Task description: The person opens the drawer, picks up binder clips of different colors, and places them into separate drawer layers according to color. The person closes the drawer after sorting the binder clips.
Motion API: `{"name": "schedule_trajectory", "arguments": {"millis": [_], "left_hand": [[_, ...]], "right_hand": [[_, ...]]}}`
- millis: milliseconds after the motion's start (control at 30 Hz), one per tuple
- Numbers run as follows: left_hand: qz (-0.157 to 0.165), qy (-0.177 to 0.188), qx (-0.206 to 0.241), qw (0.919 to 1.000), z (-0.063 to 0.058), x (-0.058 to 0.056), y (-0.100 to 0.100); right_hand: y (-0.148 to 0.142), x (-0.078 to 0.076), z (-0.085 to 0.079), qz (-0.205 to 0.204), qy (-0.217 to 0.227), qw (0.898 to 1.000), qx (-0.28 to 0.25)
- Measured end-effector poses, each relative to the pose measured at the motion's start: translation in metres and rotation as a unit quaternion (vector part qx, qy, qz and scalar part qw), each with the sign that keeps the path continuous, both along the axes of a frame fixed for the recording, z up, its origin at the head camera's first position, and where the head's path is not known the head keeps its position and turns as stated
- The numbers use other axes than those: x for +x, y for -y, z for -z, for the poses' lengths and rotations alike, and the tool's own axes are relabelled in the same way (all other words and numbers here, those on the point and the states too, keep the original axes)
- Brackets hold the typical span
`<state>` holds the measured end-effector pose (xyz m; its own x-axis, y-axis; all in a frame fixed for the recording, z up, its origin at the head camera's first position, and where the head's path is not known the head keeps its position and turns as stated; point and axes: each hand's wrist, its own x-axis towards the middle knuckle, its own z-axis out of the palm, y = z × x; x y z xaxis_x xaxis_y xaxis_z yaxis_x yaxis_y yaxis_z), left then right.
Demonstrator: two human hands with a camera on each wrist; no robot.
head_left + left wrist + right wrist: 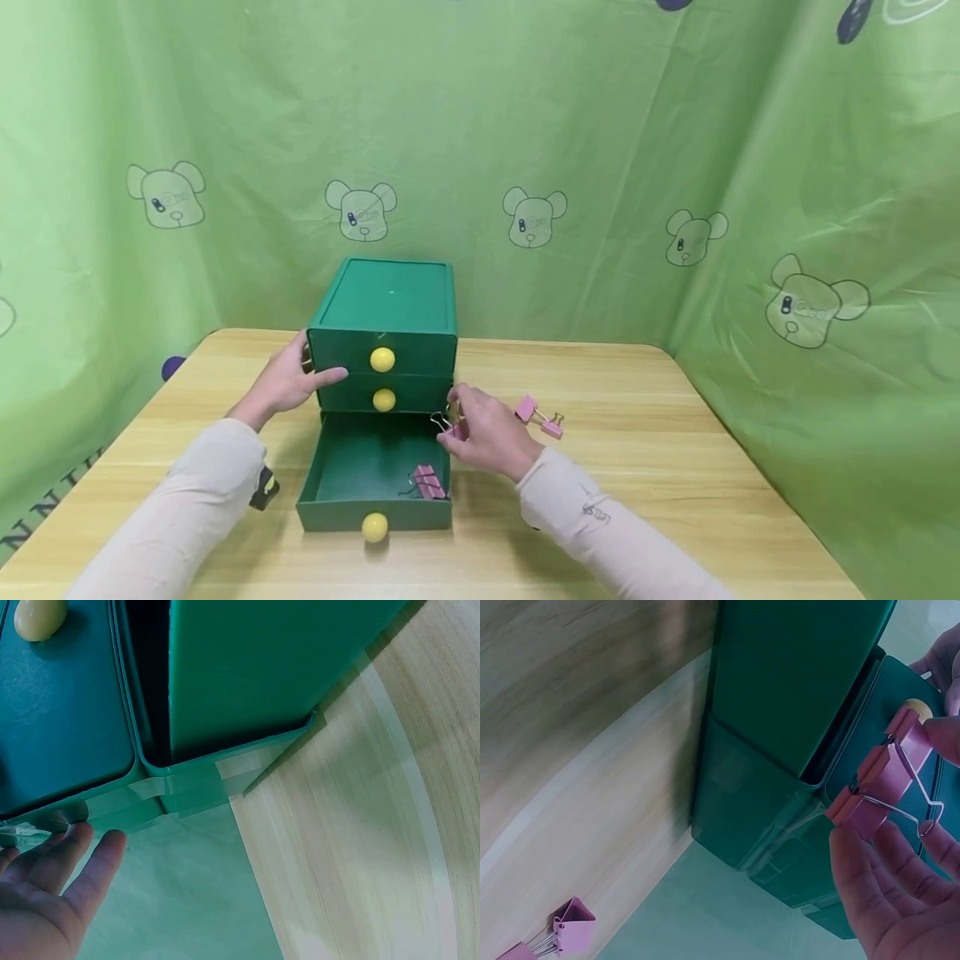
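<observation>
A green drawer unit [386, 296] with round yellow knobs stands on the table, its bottom drawer [360, 467] pulled out. Inside that drawer, at its front right, lies a pink binder clip [429, 482]. My left hand [288, 379] rests against the unit's left side, thumb extended across the front; its fingertips touch the side wall in the left wrist view. With thumb and fingers, my right hand [491, 433] pinches another pink binder clip [885, 772] with silver wire handles. It holds this clip above the drawer's right edge, close to the unit's front.
Two more pink binder clips [527, 408] lie on the wooden table [615, 467], right of the unit and beyond my right hand. A small black object [265, 489] shows beside my left sleeve. Green curtains [600, 125] with printed bear heads surround the table.
</observation>
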<state>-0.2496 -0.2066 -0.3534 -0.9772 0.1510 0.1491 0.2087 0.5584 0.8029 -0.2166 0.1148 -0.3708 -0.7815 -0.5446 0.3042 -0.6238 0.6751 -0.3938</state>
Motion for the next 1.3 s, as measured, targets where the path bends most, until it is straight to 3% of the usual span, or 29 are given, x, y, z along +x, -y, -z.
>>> {"name": "schedule_trajectory", "arguments": {"millis": [867,1300], "left_hand": [[0.001,0.007,0.003,1.0000,0.000,0.001,-0.001],[0.000,0.006,0.006,1.0000,-0.002,0.002,-0.001]], "right_hand": [[0.012,0.002,0.003,-0.013,-0.020,1.000,0.016],[0.021,0.002,0.002,-0.025,-0.001,0.999,0.028]]}}
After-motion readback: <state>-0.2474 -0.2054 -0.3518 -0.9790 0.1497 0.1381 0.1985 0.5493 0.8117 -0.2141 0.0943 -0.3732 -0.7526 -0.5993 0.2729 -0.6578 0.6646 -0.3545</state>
